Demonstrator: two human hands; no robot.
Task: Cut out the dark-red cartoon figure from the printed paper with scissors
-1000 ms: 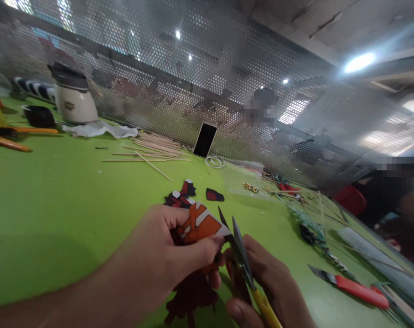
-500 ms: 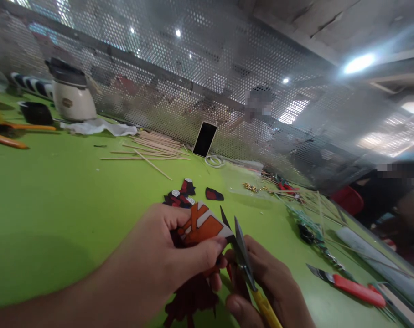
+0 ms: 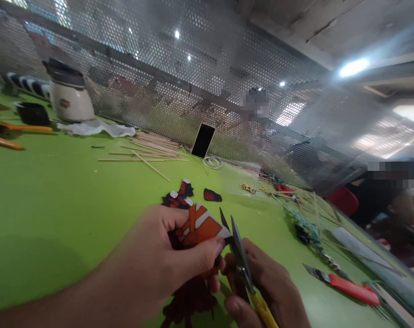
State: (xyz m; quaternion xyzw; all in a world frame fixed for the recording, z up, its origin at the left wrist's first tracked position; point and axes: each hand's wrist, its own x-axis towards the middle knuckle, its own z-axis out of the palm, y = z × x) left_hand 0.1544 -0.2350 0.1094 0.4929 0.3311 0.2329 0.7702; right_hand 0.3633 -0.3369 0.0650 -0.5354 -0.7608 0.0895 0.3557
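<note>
My left hand [image 3: 179, 250] pinches an orange and white printed cutout [image 3: 203, 225] between thumb and fingers. In my right hand [image 3: 261, 282] is a pair of scissors [image 3: 241, 255] with a yellow handle. Their blades stand slightly apart, at the white right edge of the cutout. Below the left hand hangs or lies a dark red piece [image 3: 189, 300]; whether it is joined to the cutout I cannot tell. Beyond the hands several dark red and black cutouts [image 3: 178, 196] lie in a pile, with a single cutout [image 3: 212, 195] beside them.
Wooden sticks [image 3: 159, 146] lie near a propped phone [image 3: 203, 140] at the mesh partition. A red-handled utility knife [image 3: 350, 289] lies at right by a green beaded string [image 3: 306, 228]. A white jar [image 3: 72, 100] and orange-handled pliers [image 3: 8, 141] stand at left. Another person [image 3: 391, 196] is at far right.
The view has shifted slightly, so the table things appear a little further left. Both hands keep their hold, and the scissor blades look slightly closer together.
</note>
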